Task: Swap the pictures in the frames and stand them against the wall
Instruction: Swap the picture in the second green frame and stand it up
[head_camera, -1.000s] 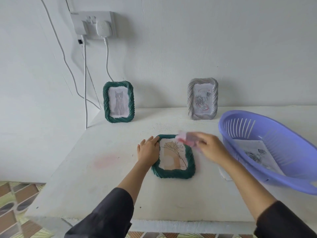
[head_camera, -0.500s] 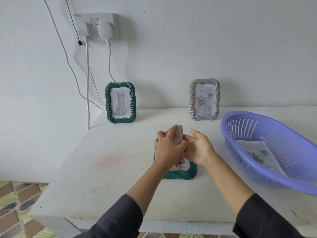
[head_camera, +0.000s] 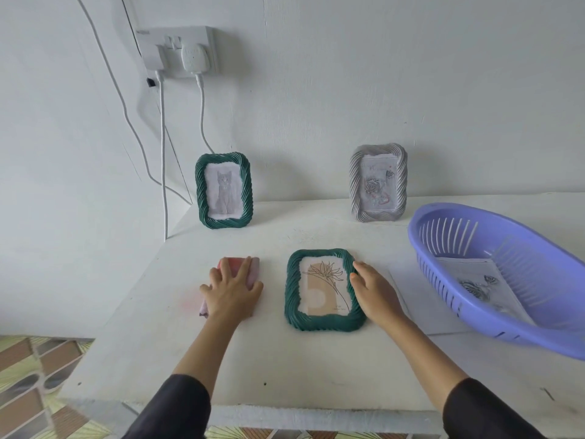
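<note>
Left hand (head_camera: 232, 291) lies spread flat on a pink cloth (head_camera: 255, 270); right hand (head_camera: 375, 289), held loose, touches the right rim of the green frame (head_camera: 323, 289), which lies face-up on the bench (head_camera: 285, 359). It looks light and stiff, best gripped by its sides; a rope-twist rim surrounds a flower drawing.

Left of the lying frame (head_camera: 323, 289), the left hand (head_camera: 232, 291) covers most of a pink cloth (head_camera: 255, 268). To the frame's right, the basket (head_camera: 437, 274) is cut off by the picture's edge and hides part of a sheet (head_camera: 414, 302). The small print on the frame's picture is unreadable.
</note>
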